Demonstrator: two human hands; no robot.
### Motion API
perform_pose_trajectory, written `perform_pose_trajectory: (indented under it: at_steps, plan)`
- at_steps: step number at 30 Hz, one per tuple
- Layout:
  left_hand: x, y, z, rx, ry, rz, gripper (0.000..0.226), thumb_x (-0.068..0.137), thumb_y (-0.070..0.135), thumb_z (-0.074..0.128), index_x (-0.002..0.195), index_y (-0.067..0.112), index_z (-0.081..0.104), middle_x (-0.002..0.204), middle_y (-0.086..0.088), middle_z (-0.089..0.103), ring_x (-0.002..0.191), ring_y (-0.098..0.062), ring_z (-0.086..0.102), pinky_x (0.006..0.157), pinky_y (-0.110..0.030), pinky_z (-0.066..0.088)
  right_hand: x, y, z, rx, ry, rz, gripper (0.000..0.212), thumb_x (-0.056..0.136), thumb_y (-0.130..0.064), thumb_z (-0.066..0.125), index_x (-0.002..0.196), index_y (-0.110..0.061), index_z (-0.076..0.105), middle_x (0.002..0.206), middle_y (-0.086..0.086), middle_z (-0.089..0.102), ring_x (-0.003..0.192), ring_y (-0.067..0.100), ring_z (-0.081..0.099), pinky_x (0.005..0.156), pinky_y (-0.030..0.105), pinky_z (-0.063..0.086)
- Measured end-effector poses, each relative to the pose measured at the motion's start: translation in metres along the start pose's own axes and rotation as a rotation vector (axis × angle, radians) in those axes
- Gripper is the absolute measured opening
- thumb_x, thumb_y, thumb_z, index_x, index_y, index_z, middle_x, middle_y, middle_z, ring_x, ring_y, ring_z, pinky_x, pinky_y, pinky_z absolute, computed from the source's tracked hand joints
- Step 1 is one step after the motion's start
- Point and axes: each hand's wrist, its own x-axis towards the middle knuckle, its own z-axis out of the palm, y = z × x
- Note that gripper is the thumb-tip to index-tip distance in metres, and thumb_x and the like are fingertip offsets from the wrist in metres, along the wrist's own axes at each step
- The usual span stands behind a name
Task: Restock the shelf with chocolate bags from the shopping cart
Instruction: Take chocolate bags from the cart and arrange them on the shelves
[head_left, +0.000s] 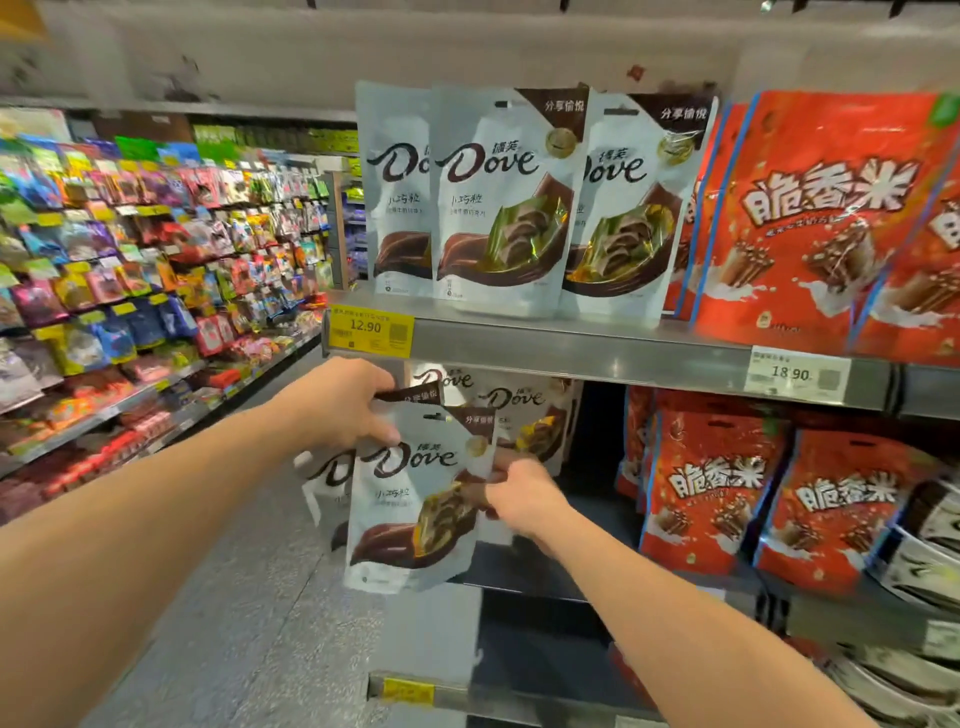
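Placing step, mid-transfer. Left hand (348, 402) is gripping the front Dove bag (410, 499) by its top-left corner, fingers curled over the top edge, and seems to be clamping a second Dove bag (319, 486) that is peeking out behind on the left. A third bag top is maybe showing behind the fingers, can't tell for sure. Right hand (524, 493) is pinching the front bag's right edge, thumb and fingers closed on it.

The bags are hanging upright in the air, in front of the lower shelf (509, 571) and below the lip of the upper shelf (597, 345) with its yellow price tag (371, 330). Shelved Dove bags (524, 410) are standing at the back of the lower shelf, and a row of three Dove bags (498, 208) is up top beside the red chocolate bags (826, 208). Shopping cart is not in view.

Likely next move: the right hand peeling the front bag off the bunch and standing it upright, label out, in the gap ahead of the lower-shelf bags, while the left hand is holding the rest. Pouches are floppy, so they may tip.
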Motion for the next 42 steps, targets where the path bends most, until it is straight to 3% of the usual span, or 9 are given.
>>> perform_pose_trajectory:
  at_steps: [6,9,12,14,19,23,28,36,42]
  plan:
    - [-0.025,-0.027,-0.01,0.005,-0.052,-0.025,0.017,0.077,0.035,0.079,0.08,0.027,0.065,0.073,0.005,0.068,0.07,-0.015,0.063,0.062,-0.031,0.048,0.027,-0.022,-0.03,-0.064,0.157,0.027,0.027,0.089,-0.029,0.068,0.113,-0.018,0.067,0.11,0.004,0.068,0.101,0.026,0.064,0.09,0.033,0.053]
    - [-0.043,-0.05,-0.023,0.014,-0.052,-0.123,0.014,0.078,0.033,0.079,0.085,0.026,0.068,0.076,0.008,0.071,0.072,-0.015,0.066,0.064,-0.03,0.051,0.034,-0.019,-0.037,-0.022,0.21,0.048,0.036,0.084,-0.036,0.074,0.115,-0.017,0.068,0.104,0.0,0.065,0.105,0.026,0.064,0.097,0.036,0.05]
    - [-0.059,-0.067,-0.028,0.048,-0.039,-0.205,0.024,0.08,0.033,0.078,0.101,0.022,0.069,0.094,0.011,0.072,0.078,-0.008,0.064,0.073,-0.026,0.052,0.05,-0.016,-0.019,-0.039,0.176,0.016,0.044,0.081,-0.046,0.072,0.117,-0.021,0.068,0.118,0.0,0.067,0.11,0.028,0.062,0.103,0.041,0.048]
    - [-0.066,-0.077,-0.026,0.074,-0.035,-0.238,0.027,0.081,0.034,0.077,0.103,0.022,0.069,0.091,0.014,0.071,0.072,-0.001,0.06,0.066,-0.02,0.048,0.07,-0.012,-0.004,-0.04,0.186,-0.002,0.061,0.074,-0.059,0.069,0.12,-0.02,0.067,0.125,0.006,0.067,0.112,0.03,0.062,0.102,0.043,0.048]
    - [-0.078,-0.095,-0.025,0.112,-0.021,-0.31,0.046,0.08,0.04,0.077,0.121,0.021,0.066,0.11,0.008,0.07,0.091,-0.01,0.062,0.082,-0.027,0.05,0.087,-0.026,0.003,-0.107,0.298,-0.019,0.042,0.085,-0.045,0.068,0.115,-0.014,0.07,0.118,0.008,0.07,0.111,0.029,0.063,0.094,0.033,0.047]
    - [-0.081,-0.099,-0.025,0.087,-0.035,-0.333,0.044,0.081,0.038,0.076,0.119,0.019,0.066,0.113,0.004,0.07,0.101,-0.015,0.064,0.09,-0.031,0.051,0.102,-0.019,0.004,-0.093,0.355,0.04,0.038,0.085,-0.037,0.07,0.116,-0.016,0.068,0.12,0.009,0.069,0.112,0.031,0.062,0.097,0.036,0.047]
    - [-0.072,-0.098,-0.022,0.085,-0.038,-0.302,0.038,0.08,0.039,0.076,0.113,0.021,0.068,0.104,0.006,0.071,0.092,-0.014,0.065,0.086,-0.031,0.053,0.107,-0.015,0.003,-0.125,0.372,-0.001,0.022,0.086,-0.026,0.07,0.107,-0.018,0.069,0.113,0.002,0.071,0.105,0.025,0.063,0.081,0.025,0.041]
    - [-0.045,-0.066,-0.015,0.036,-0.014,-0.122,0.013,0.081,0.037,0.076,0.089,0.029,0.068,0.076,0.011,0.07,0.071,-0.004,0.064,0.067,-0.031,0.055,0.08,-0.008,0.002,-0.065,0.371,-0.08,0.023,0.087,-0.021,0.062,0.111,-0.022,0.062,0.11,-0.002,0.068,0.093,0.018,0.06,0.08,0.024,0.046]
    - [-0.023,-0.025,-0.005,-0.023,-0.013,0.012,0.013,0.079,0.034,0.077,0.087,0.028,0.068,0.075,0.009,0.069,0.073,-0.01,0.065,0.067,-0.032,0.054,0.024,-0.025,-0.004,-0.06,0.042,-0.107,0.025,0.085,-0.014,0.069,0.104,-0.029,0.064,0.107,-0.004,0.068,0.098,0.016,0.062,0.084,0.029,0.054]
